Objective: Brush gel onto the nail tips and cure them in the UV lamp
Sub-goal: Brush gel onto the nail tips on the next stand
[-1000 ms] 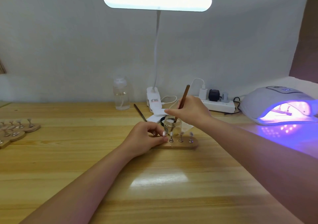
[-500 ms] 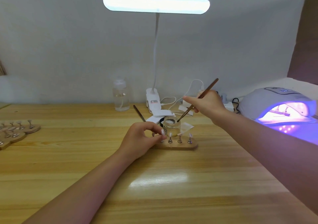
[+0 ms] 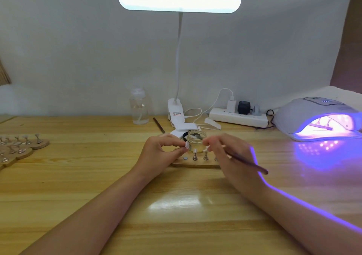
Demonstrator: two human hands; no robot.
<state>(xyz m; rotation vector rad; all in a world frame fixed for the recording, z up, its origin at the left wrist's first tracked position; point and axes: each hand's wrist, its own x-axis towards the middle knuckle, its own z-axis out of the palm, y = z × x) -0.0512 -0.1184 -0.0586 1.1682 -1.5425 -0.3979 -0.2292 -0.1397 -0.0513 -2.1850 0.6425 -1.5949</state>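
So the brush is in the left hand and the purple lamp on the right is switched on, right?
Not quite. The head view shows the brush in the right hand, not the left. The left hand pinches a nail tip lifted off the wooden stand. The rest is right: the purple lamp on the right is switched on.

My left hand (image 3: 160, 153) curled inward, thumb and forefinger pinched together at the tips. My right hand (image 3: 229, 155) faced it (fingers bunched, blurred), and both forearms stretched forward, converging toward the middle.
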